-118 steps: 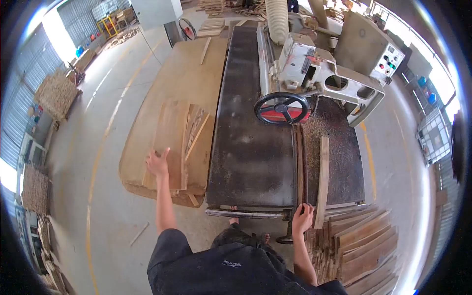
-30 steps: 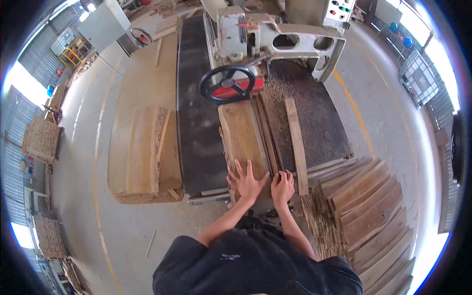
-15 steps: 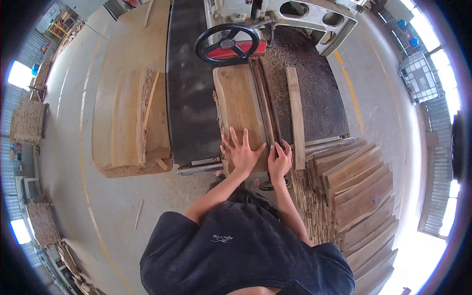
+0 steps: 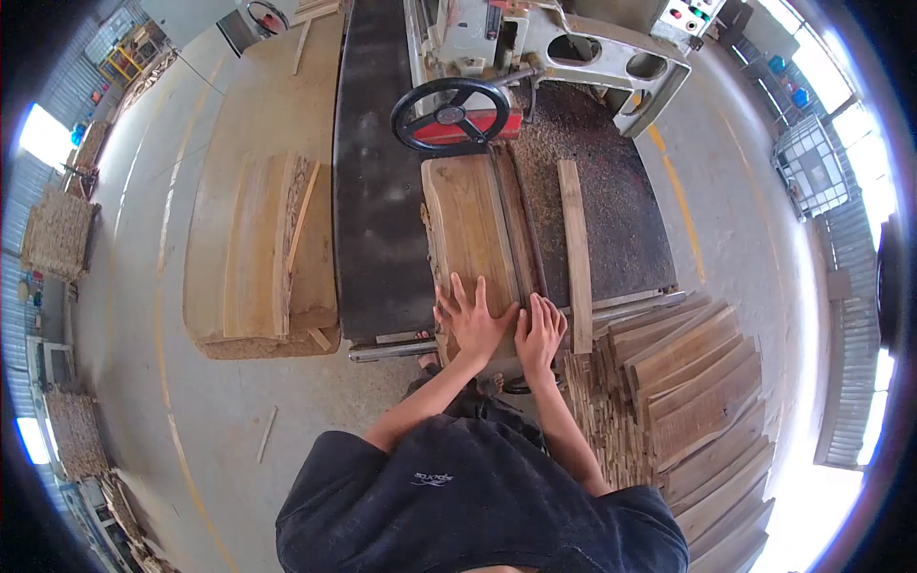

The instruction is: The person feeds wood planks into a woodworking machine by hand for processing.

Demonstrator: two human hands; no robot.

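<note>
A wide wooden board [image 4: 466, 215] with a rough bark edge on its left lies on the dark machine table [image 4: 382, 210]. My left hand [image 4: 475, 323] rests flat on the board's near end, fingers spread. Beside it, my right hand [image 4: 540, 334] lies at the board's right edge, against the narrow dark guide rail [image 4: 521, 224]; its fingers are stretched out and close together. Neither hand is wrapped around anything. Just past the board's far end is a black handwheel [image 4: 449, 116] on the machine.
A narrow wood strip [image 4: 575, 253] lies on the sawdust-covered right side of the table. Stacked boards [image 4: 693, 382] stand at the near right. To the left, more boards [image 4: 253, 248] lie on a large wooden stack. The machine's pale frame [image 4: 611, 53] rises at the far side.
The whole scene sits lower in the picture as my head has tilted. My right hand's fingers lie straighter along the rail. The board keeps its place against the machine.
</note>
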